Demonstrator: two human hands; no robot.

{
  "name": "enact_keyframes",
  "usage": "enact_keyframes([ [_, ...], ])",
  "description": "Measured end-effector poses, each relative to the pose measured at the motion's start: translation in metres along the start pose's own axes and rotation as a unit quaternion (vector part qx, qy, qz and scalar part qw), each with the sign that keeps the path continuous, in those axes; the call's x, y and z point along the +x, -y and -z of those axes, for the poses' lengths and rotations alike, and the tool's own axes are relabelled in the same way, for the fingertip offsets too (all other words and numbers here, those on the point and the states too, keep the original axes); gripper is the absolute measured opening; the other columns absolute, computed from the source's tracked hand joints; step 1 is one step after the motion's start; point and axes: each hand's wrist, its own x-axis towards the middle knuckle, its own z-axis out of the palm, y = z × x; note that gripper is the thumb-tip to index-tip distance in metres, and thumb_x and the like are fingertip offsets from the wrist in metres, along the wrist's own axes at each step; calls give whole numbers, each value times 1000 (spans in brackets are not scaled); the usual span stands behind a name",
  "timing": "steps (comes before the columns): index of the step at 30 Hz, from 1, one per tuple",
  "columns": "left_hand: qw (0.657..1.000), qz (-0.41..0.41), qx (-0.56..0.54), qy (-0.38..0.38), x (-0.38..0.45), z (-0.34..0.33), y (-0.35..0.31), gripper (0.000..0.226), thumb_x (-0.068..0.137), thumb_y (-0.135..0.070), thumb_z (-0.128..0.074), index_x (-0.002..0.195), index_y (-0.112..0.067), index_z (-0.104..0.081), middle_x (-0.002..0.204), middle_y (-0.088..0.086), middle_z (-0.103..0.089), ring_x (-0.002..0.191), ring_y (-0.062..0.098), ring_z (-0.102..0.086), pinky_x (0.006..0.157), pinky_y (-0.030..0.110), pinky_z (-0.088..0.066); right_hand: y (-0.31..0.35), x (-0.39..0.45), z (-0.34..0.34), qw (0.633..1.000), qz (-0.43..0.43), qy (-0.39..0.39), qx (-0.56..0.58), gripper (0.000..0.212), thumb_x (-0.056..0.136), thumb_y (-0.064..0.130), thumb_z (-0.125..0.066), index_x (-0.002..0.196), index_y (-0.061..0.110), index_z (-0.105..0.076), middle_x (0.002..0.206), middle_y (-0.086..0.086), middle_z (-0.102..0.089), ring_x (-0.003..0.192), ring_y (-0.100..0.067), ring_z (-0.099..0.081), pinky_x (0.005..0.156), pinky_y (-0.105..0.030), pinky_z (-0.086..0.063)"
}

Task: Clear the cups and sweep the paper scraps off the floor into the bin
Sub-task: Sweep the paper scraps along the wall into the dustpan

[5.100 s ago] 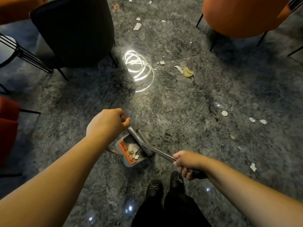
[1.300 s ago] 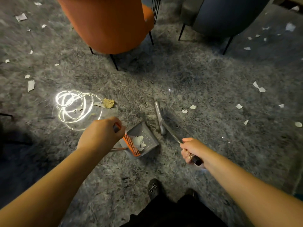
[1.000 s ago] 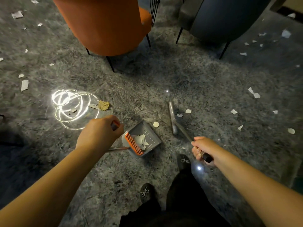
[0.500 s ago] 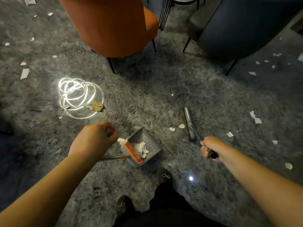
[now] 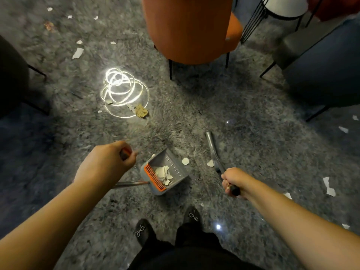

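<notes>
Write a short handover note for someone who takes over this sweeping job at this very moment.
Left hand grips the dustpan handle; right hand grips the broom handle.
Dustpan sits on the grey floor with several scraps inside.
Broom head lies just right of it, two scraps between them.
Done: one small load collected.
Left: those two scraps, the crumpled brown paper, pieces scattered at left and right. No cups or bin in view.

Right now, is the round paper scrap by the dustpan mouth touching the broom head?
Apart. The head view shows bare carpet between the round scrap and the broom head; another scrap lies against the broom.
</notes>
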Motion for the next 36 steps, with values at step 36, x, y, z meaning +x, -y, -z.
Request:
enact_keyframes([
  [36, 993, 118, -12, -6, 5, 57, 232, 18, 90, -40, -63, 93, -23, -68, 83, -1, -69, 79, 19, -62, 71, 35, -55, 38, -56, -281, 981, 18, 119, -152, 40, 99, 7, -33, 138, 16, -34, 63, -1, -38, 36, -3, -32, 38, -12, -24],
])
